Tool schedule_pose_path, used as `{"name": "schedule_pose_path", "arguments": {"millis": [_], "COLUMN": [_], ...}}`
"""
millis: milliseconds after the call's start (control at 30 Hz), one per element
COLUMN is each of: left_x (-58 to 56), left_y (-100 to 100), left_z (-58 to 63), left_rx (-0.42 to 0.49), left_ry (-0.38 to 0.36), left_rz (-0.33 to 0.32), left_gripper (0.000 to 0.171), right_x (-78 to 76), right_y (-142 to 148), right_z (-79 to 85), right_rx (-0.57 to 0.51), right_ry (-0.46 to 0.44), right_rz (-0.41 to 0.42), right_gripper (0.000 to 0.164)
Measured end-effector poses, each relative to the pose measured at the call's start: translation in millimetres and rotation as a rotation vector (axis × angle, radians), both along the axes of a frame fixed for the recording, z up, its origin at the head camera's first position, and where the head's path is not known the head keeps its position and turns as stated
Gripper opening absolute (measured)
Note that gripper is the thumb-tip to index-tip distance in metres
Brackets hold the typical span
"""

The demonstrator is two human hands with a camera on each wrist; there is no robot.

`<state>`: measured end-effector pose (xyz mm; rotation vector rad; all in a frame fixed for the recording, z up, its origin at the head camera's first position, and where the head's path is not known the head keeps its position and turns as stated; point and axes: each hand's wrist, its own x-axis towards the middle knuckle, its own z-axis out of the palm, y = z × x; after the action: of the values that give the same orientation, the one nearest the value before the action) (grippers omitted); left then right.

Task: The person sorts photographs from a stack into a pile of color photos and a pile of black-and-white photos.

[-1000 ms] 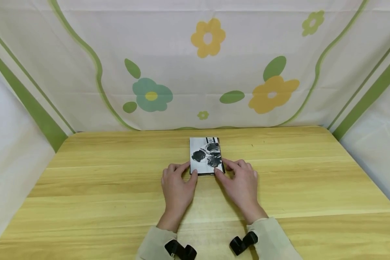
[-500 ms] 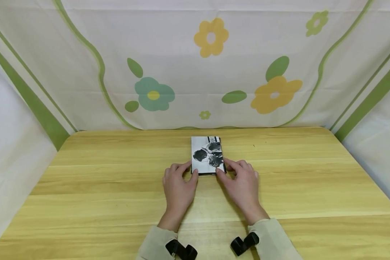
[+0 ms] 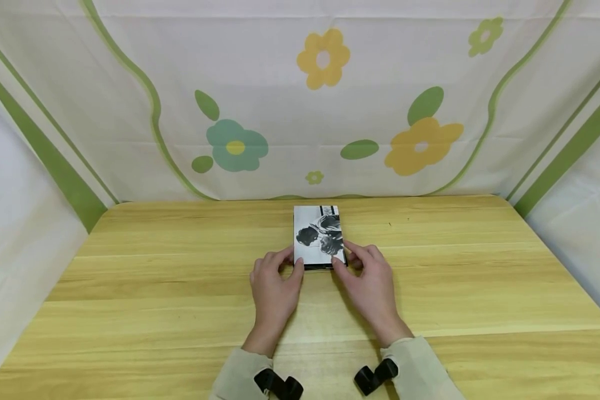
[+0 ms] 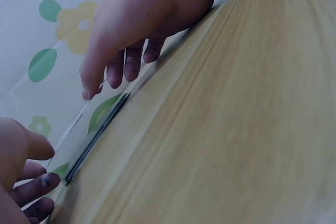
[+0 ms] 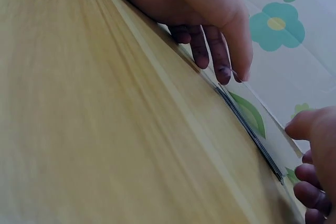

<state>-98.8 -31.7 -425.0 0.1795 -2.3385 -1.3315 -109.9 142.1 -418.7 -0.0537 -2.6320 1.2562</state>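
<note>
A black-and-white picture card (image 3: 311, 222) is held level by its near corners, between my two hands. My left hand (image 3: 275, 284) pinches the left corner, thumb on top; my right hand (image 3: 372, 283) does likewise at the right corner. Under the card lies a thin stack of dark-edged cards (image 4: 97, 139) on the wooden table. From the side, in both wrist views, the lifted card shows as a thin pale edge (image 5: 277, 124), with a gap separating it from the stack. The picture on it hides most of the stack from above.
The wooden table (image 3: 180, 305) stretches out on both sides and in front. Behind it hangs a white curtain (image 3: 280, 83) printed with flowers and leaves. A black camera mount (image 3: 278, 384) sits on the left sleeve, another mount (image 3: 376, 375) on the right.
The picture card has risen off the stack and appears slightly farther up in the head view. Both hands stay at its near corners, with only slight movement.
</note>
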Motion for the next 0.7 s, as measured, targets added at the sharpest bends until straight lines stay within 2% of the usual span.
{"name": "schedule_pose_path", "arguments": {"millis": [233, 433, 700], "left_x": [-2.7, -6.2, -2.5], "left_y": [1.4, 4.8, 2.9], "left_z": [0.6, 0.5, -5.1], "left_rx": [0.070, 0.147, 0.192], "left_ry": [0.041, 0.037, 0.016], "left_rz": [0.005, -0.010, -0.006], "left_gripper": [0.027, 0.026, 0.026], "right_x": [-3.1, -5.8, -3.8], "right_y": [1.6, 6.8, 4.4], "right_z": [0.9, -1.2, -9.7], "right_rx": [-0.029, -0.042, -0.061], "right_ry": [0.010, -0.017, -0.021], "right_rz": [0.025, 0.032, 0.027], "right_gripper": [0.050, 0.051, 0.051]}}
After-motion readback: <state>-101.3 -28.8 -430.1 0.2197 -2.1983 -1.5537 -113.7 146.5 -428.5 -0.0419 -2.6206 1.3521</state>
